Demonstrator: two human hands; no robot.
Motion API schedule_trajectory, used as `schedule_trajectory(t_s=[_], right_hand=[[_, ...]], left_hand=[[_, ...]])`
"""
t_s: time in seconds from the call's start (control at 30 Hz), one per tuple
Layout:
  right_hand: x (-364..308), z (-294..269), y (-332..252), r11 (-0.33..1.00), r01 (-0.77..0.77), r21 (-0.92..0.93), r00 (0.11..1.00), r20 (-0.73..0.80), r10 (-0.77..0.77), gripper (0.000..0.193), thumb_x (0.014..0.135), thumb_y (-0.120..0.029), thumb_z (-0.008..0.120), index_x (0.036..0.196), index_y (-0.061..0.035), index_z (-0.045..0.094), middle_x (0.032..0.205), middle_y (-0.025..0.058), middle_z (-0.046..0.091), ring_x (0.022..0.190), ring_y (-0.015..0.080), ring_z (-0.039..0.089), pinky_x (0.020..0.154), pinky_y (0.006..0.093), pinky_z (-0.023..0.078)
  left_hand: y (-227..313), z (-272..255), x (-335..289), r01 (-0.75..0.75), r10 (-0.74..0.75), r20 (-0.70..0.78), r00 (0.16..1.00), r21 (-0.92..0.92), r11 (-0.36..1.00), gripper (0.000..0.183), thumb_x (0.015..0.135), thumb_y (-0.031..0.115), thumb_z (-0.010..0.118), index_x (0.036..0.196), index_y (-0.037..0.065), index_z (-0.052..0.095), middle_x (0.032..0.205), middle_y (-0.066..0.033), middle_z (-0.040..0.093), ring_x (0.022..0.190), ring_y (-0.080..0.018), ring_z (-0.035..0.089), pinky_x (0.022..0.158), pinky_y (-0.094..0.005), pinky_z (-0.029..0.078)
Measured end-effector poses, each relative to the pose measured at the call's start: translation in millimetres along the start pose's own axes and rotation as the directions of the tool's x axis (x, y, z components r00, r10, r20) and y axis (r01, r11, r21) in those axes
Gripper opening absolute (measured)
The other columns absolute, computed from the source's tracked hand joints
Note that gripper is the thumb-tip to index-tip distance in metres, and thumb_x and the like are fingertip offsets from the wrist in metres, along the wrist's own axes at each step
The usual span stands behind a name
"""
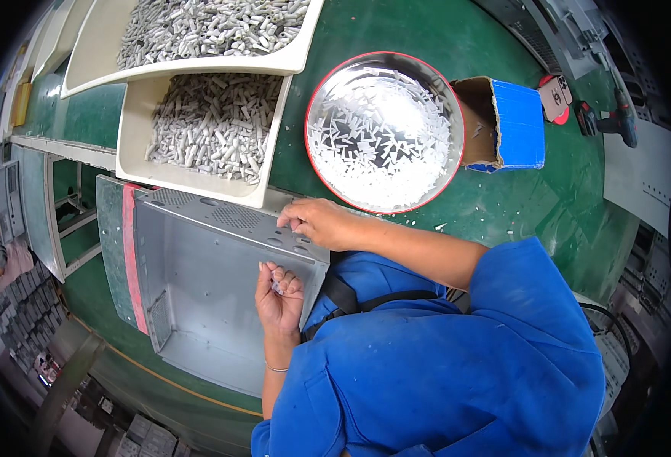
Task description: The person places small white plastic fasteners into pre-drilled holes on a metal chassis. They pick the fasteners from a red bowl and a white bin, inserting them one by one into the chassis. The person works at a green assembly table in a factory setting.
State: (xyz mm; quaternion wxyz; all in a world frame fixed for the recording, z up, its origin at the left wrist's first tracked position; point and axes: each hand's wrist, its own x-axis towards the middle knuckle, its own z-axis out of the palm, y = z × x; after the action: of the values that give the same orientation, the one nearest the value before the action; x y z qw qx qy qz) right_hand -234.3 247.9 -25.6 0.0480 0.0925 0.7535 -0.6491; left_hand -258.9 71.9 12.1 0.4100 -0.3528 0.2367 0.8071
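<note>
Left hand holds bits, right hand at grey case — any lettering illegible.

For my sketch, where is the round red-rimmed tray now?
In the head view, the tray sits just right of top centre, between the cream bins and the blue box.
</note>
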Motion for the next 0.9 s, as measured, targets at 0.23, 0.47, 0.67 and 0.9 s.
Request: schedule_trajectory(t_s=[0.23,0.47,0.67,0.9], right_hand=[[1,-1,-2,0.989,0.016,0.148,0.999,0.035,-0.022,0.022,0.069,0.010,0.045,0.085,-0.0009,0.055,0.081,0.0114,0.055,0.077,0.0230,0.055,0.068,0.0324,0.044],[3,-1,0,0.998,0.054,-0.013,0.997,0.053,-0.053,0.028,0.068,0.012,0.046,0.092,-0.0016,0.052,0.082,0.0101,0.054,0.079,0.0210,0.055,0.068,0.0320,0.044],[4,-8,-8,0.993,0.069,0.096,0.995,0.062,-0.075,0.035,0.068,0.012,0.046,0.099,-0.0051,0.048,0.086,0.0086,0.051,0.080,0.0230,0.052,0.068,0.0328,0.044],[6,-9,-11,0.982,0.160,-0.097,0.977,0.157,-0.144,0.036,0.069,0.009,0.048,0.102,-0.0065,0.046,0.086,0.0090,0.051,0.080,0.0238,0.052,0.068,0.0337,0.043]], left_hand=[[1,-2,0,-0.005,0.005,-0.018,1.000,0.004,1.000,0.020,0.087,0.020,0.042,0.081,0.005,0.052,0.061,-0.0036,0.049,0.051,-0.0107,0.040,0.047,-0.0227,0.033],[2,0,-1,-0.004,0.004,-0.010,1.000,0.011,1.000,0.019,0.087,0.020,0.042,0.081,0.005,0.052,0.062,-0.0033,0.049,0.051,-0.0107,0.041,0.047,-0.0228,0.033],[2,0,-1,-0.009,0.009,-0.017,1.000,0.007,1.000,0.019,0.087,0.020,0.042,0.081,0.005,0.051,0.061,-0.0034,0.047,0.051,-0.0107,0.040,0.048,-0.0228,0.033],[3,0,0,-0.005,0.005,-0.015,1.000,0.024,1.000,0.019,0.087,0.020,0.042,0.080,0.004,0.050,0.060,-0.0029,0.046,0.051,-0.0099,0.038,0.047,-0.0226,0.033]])
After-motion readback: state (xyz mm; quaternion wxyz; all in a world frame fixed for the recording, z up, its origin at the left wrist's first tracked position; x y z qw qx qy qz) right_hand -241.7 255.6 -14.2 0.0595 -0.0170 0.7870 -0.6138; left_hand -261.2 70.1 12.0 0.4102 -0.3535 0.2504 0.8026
